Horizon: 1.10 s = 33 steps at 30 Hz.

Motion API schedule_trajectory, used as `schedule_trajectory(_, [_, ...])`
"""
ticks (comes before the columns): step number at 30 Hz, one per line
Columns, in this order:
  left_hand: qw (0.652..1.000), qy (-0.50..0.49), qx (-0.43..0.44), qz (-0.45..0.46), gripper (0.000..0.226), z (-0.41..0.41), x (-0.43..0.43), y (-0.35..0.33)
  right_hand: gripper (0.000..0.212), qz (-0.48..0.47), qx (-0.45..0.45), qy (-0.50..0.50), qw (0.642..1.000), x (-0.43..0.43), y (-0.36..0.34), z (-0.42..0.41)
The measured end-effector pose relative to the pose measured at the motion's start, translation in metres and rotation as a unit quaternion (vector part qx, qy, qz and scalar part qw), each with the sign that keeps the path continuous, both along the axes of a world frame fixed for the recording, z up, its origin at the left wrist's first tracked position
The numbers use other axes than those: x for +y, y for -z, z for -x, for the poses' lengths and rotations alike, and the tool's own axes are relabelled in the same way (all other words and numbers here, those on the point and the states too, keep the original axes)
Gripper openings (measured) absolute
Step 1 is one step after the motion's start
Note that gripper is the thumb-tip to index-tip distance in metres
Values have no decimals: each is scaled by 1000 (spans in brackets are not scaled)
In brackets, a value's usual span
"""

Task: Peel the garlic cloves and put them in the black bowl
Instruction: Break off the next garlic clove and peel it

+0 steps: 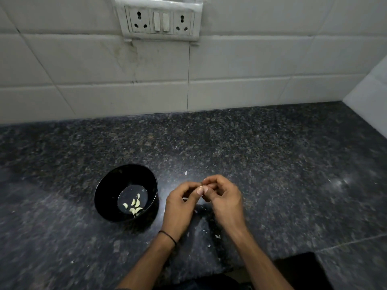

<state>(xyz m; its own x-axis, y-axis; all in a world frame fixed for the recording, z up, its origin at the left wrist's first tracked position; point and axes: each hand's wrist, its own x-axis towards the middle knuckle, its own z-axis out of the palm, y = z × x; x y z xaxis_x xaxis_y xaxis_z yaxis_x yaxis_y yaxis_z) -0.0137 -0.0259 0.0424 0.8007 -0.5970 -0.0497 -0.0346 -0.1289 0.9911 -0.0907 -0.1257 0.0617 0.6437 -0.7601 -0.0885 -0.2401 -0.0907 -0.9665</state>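
From the head camera, the two hands meet above the dark speckled countertop (272,164), fingertips drawn together on one small garlic clove (204,188). The left hand (181,206) has its fingers curled, with the thumb pressed up against the clove. The right hand (225,198) pinches it from the other side with bent fingers. Most of the clove is hidden by the fingers, so how much skin remains on it cannot be told.

Just left of the grip, and slightly nearer the person, stands the black bowl (100,193), upright on the counter. Several peeled cloves (134,206) lie on its bottom. A scrap of peel (185,173) lies just beyond the grip, toward the wall, and another peel flake (217,236) lies nearer than the grip, between the forearms. A thin black band (167,236) circles the left wrist. Far behind the grip rises the white tiled wall (251,59), with a socket panel (160,20) high on it.
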Motion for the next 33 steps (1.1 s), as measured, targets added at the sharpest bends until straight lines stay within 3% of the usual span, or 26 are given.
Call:
schedule_trajectory(4, [997, -21, 70, 29, 10, -1, -2, 3, 16, -54, -20, 9, 998, 1, 1, 2])
schedule_trajectory(7, [998, -40, 54, 14, 12, 0, -5, 2, 8, -59, -18, 11, 998, 2, 3, 2])
schedule_trajectory(11, [996, -40, -45, -61, 16, 2, -6, 1, 11, -14, 18, 9, 1000, 2, 7, 3])
schedule_trajectory(15, [967, 17, -213, -142, 20, 2, -9, 9, 17, 94, 71, 13, 993, 4, 10, 4])
schedule_trajectory(17, [958, 31, -242, -151, 23, 2, -11, 13, 19, 112, 76, 20, 991, 5, 9, 3])
schedule_trajectory(26, [985, -47, -104, -131, 28, 19, -26, -3, 15, -59, 31, 123, 990, 11, 15, -14])
schedule_trajectory(33, [991, -67, 26, -111, 26, 21, -32, -15, 11, -71, 20, 134, 988, 11, 21, -13])
